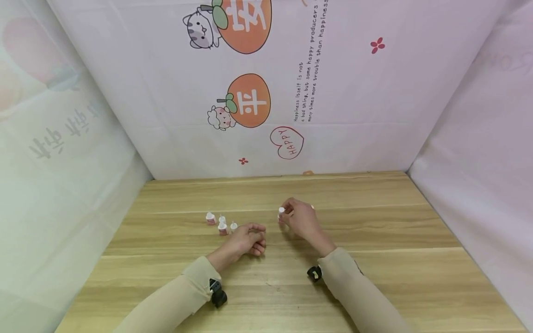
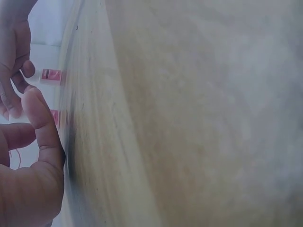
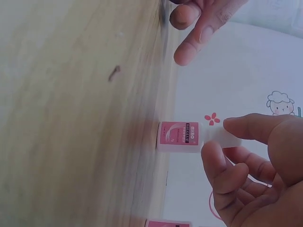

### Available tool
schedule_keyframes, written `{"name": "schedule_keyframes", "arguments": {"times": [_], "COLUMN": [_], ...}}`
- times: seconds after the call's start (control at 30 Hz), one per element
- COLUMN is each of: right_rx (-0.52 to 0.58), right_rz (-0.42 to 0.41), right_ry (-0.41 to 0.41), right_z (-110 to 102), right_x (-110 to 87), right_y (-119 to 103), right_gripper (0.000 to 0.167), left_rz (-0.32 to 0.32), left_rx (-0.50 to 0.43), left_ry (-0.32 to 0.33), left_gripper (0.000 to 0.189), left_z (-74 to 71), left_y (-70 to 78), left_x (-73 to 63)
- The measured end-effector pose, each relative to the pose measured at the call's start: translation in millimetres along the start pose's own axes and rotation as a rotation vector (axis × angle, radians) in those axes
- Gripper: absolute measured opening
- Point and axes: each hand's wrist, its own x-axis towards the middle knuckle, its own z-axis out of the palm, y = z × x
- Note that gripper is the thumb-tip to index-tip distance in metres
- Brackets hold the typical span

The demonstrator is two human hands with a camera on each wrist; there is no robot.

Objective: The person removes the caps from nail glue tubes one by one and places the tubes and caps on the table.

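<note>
My right hand (image 1: 303, 221) pinches the white cap of a small nail glue bottle (image 3: 180, 137) between thumb and fingers. This bottle has a pink label and stands upright on the wooden table (image 1: 275, 296). My left hand (image 1: 246, 240) hovers to its left, fingers loosely bent with nothing in them; the left wrist view shows its fingers (image 2: 42, 127) up close. Beside that hand, several similar white-capped bottles (image 1: 210, 218) are grouped, one partly hidden behind it. A further pink-labelled bottle (image 3: 168, 223) is cut off at the bottom of the right wrist view.
A white printed cloth wall (image 1: 345, 101) rises behind the table's far edge. Pale cloth walls (image 1: 483, 152) also close off both sides. Black wrist cameras (image 1: 218, 293) sit at both sleeve cuffs.
</note>
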Motion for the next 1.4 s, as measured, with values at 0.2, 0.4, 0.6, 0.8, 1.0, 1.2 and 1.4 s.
{"name": "schedule_keyframes", "arguments": {"times": [0.2, 0.4, 0.6, 0.8, 1.0, 1.2, 1.4], "right_rx": [0.001, 0.013, 0.017, -0.024, -0.060, -0.076, -0.078], "right_rz": [-0.016, -0.024, -0.033, -0.057, -0.084, -0.114, -0.124], "right_ry": [-0.023, -0.039, -0.057, -0.059, -0.077, -0.068, -0.074], "right_z": [2, 6, 10, 13, 14, 15, 17], "right_x": [-2.2, -6.2, -8.8, -9.7, -10.1, -11.0, -11.1], "right_y": [-6, -12, -15, -17, -21, -23, -24], "right_gripper": [0.013, 0.012, 0.012, 0.012, 0.014, 0.014, 0.014], "left_rz": [-0.008, -0.009, -0.013, -0.002, -0.001, -0.004, -0.013], "left_rx": [-0.013, -0.017, -0.025, -0.033, -0.049, -0.061, -0.081], "left_ry": [-0.003, -0.004, -0.007, -0.009, -0.008, -0.007, -0.004], "left_gripper": [0.032, 0.033, 0.035, 0.038, 0.039, 0.039, 0.033], "left_z": [0.2, -0.3, 0.6, 1.8, 3.8, 4.6, 5.1], "left_y": [0.2, -0.8, -0.8, -1.1, -2.6, -2.2, -1.2], "left_x": [-0.3, -0.7, -0.4, 0.5, 2.6, 3.1, 3.3]}}
